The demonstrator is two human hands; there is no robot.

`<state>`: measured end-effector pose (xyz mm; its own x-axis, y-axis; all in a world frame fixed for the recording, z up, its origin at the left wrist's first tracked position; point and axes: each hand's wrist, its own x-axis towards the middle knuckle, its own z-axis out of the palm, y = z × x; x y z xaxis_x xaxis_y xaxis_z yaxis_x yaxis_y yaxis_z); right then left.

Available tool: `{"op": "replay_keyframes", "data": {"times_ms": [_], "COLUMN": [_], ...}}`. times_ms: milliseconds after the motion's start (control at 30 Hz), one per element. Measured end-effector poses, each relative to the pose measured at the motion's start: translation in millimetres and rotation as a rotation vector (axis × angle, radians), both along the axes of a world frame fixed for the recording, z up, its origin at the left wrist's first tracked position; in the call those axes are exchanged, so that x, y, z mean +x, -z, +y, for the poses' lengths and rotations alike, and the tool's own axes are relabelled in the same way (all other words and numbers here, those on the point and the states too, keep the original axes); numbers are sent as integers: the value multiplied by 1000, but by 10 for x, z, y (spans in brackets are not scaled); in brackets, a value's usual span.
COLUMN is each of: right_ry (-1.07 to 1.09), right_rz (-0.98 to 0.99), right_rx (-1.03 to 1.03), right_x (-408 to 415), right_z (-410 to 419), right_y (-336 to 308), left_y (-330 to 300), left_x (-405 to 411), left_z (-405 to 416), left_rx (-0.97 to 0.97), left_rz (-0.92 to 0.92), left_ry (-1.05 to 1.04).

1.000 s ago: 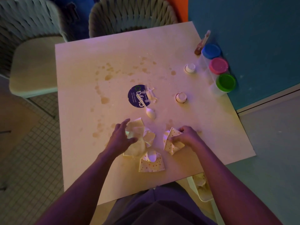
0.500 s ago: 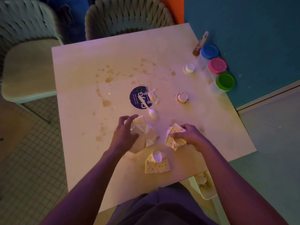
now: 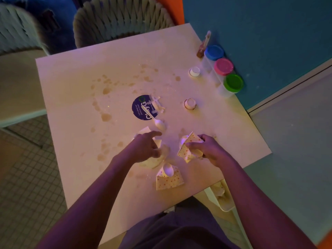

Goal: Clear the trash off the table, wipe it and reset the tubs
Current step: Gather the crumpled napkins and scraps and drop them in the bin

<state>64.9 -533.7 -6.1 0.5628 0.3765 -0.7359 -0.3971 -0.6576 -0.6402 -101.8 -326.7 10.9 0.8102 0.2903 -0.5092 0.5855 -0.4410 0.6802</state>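
Near the front of the stained white table [image 3: 75, 97], my left hand [image 3: 146, 148] lies over a crumpled cream napkin [image 3: 155, 161] with fingers curled round it. My right hand [image 3: 208, 150] pinches a squashed dotted paper cup [image 3: 186, 150]. A second flattened dotted cup [image 3: 170, 181] lies between my hands with a white spoon [image 3: 168, 170] in it. Another white spoon [image 3: 159, 123] lies just beyond my left hand, its handle over a round dark-blue sticker [image 3: 142, 107]. Three tubs stand at the far right edge, with blue [image 3: 213, 52], pink [image 3: 223, 66] and green [image 3: 233, 83] lids.
Two small white cups [image 3: 190, 104] [image 3: 194, 71] sit on the right half. A brown-tipped stick [image 3: 204, 44] lies beyond the tubs. Brown spill spots [image 3: 106, 116] dot the middle. A pale bin [image 3: 221, 198] holding trash sits below the front right edge. Woven chairs [image 3: 122, 20] stand behind.
My left hand has bunched the napkin tighter beneath it. My right hand has lifted and turned the dotted cup slightly. My view has shifted a little.
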Motion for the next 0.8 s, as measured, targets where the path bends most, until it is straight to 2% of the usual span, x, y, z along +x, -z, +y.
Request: {"op": "replay_keyframes", "data": {"times_ms": [133,267,533,800], "right_ry": [55,139,493,754], "right_rz": [3,4,32,13], "right_rx": [31,57,212,270], "right_x": [-44,-62,-18,-41], "right_z": [-94,-224,-685,-1219], "right_y": [-4,-9,-9,65], "left_y": [131,211,257,148], "left_x": [124,203,290,354], "left_z": [-94,-145,-149,-230], "left_rx": [174,256,392,541], "left_rz": [57,82,111,117], "left_ry": [157,168,234,299]}}
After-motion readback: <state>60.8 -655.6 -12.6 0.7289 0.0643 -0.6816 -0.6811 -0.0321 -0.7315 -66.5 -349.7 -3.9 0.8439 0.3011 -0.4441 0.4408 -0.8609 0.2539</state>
